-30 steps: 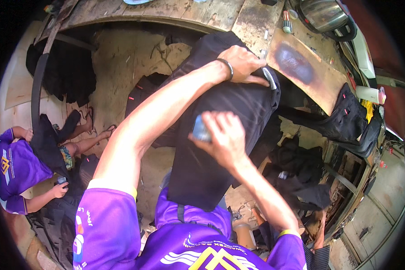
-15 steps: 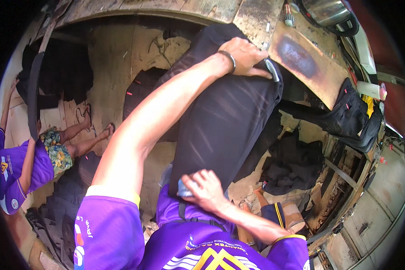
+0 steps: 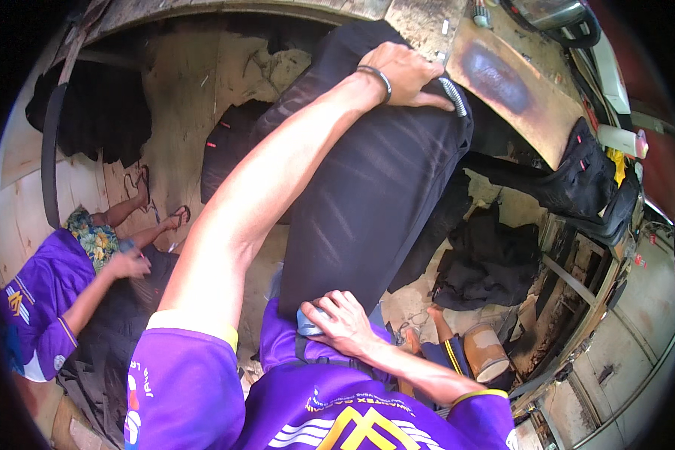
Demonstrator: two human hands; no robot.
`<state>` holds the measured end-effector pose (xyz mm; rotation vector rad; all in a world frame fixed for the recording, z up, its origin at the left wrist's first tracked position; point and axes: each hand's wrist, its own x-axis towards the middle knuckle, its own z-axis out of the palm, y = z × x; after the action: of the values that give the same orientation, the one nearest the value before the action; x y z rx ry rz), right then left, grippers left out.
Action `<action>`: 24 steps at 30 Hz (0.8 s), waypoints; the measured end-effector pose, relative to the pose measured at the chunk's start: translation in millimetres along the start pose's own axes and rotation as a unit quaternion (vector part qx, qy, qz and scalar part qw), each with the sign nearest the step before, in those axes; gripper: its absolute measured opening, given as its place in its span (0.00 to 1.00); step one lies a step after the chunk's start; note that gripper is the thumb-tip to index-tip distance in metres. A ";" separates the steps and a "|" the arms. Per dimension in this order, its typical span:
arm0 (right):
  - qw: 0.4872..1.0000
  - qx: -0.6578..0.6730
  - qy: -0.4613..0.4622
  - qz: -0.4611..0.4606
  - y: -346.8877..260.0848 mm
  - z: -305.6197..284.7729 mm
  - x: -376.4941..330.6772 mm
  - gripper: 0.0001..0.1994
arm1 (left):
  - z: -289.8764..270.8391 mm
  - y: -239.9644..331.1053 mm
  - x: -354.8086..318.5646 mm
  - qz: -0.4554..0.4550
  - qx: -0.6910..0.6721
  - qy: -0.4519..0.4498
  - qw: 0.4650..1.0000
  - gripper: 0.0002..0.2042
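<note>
Black jeans (image 3: 352,217) lie stretched lengthwise before me, with pale worn streaks across them. At their far right edge my left hand (image 3: 403,75) is closed over the fabric, thumb pointing right. Beside that thumb a metal coil spring (image 3: 452,96) curves along the edge. At the near end, close to my waist, my right hand (image 3: 343,322) is closed round a small light blue piece (image 3: 307,321), which rests against the black fabric. Its exact kind is mostly hidden by the fingers.
A board with a dark scorched patch (image 3: 495,77) lies far right, near a metal pot (image 3: 545,21). Black garments (image 3: 491,259) are heaped on the right. At left, another person in a purple shirt (image 3: 49,296) has a blurred hand over dark cloth.
My right hand has settled from a blur into a sharper grip, slightly lower. My left hand keeps its hold. The co-worker's arm has swung inward over dark cloth.
</note>
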<state>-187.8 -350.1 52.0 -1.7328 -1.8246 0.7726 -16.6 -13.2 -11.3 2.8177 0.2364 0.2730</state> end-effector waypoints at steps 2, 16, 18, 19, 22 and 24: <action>0.999 -0.003 0.042 -0.021 32.5 -45.0 46.1 0.34 | -1.0 1.0 0.0 -0.005 0.002 0.001 1.000 0.37; 0.893 0.066 0.269 0.354 186.4 -174.1 108.6 0.48 | 3.1 -3.2 -10.5 -0.001 -0.045 0.200 0.979 0.43; 0.890 0.016 0.241 0.388 201.3 -171.2 103.1 0.42 | 2.9 -8.6 -35.2 -0.159 0.049 0.250 0.954 0.49; 0.880 -0.028 0.245 0.406 206.6 -167.9 98.6 0.39 | 2.9 -15.5 -51.3 -0.279 -0.026 0.326 0.903 0.51; 0.864 0.042 0.301 0.402 209.8 -157.8 79.3 0.33 | 5.8 -43.8 -119.5 -0.501 -0.344 0.108 0.787 0.55; 0.850 0.096 0.298 0.423 197.5 -153.1 63.0 0.30 | 11.0 -48.8 -155.1 -0.436 -0.438 0.031 0.785 0.48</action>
<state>56.0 -272.7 20.8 -2.2900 -0.5131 0.5746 -171.0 0.2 -61.8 1.5524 1.0624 0.1766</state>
